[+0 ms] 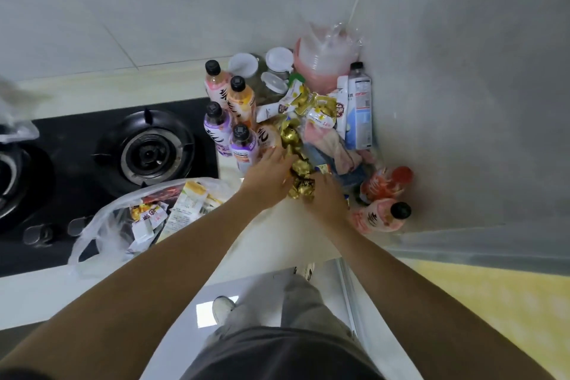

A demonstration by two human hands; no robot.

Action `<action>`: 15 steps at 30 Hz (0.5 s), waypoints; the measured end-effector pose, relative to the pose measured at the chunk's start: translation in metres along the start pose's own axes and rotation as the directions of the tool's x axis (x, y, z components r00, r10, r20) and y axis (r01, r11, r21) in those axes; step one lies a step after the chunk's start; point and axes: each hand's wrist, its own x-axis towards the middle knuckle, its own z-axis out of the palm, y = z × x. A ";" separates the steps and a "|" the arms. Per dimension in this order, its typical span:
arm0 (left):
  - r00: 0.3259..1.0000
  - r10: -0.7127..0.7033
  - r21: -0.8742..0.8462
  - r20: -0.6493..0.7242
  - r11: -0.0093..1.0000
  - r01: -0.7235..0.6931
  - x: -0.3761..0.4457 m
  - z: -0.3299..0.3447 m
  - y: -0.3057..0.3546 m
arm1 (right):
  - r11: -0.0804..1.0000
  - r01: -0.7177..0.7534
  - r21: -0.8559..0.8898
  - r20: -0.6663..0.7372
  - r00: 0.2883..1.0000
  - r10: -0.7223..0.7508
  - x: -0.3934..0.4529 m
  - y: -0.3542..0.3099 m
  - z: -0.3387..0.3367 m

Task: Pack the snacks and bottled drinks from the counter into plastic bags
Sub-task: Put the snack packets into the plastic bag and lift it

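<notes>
**Gathering the gold sweets**

Both hands cup a heap of crinkled gold-foil wrapped sweets [300, 176] on the pale counter [296, 225]: left hand [268, 177] and right hand [324, 197] curl loosely around it. The step looks like scooping snacks. Next, carry them left into the part-filled translucent plastic bag [101, 225] without spilling any.

Left burner [9, 182] cut off; right hand [324, 194] fingertips blurred.

Crinkled gold foil wrappers [300, 170] gleam at centre frame. The plastic bag [101, 225] at lower left is thin and translucent. Glossy plastic bottles [229, 120] stand beside the shiny black glass hob [77, 145]. The counter [271, 234] looks smooth.
</notes>
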 end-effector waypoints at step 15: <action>0.978 0.181 0.251 0.103 0.947 -0.201 0.068 0.035 0.001 | 0.991 0.131 0.011 0.019 0.991 -0.131 -0.009 0.014 -0.007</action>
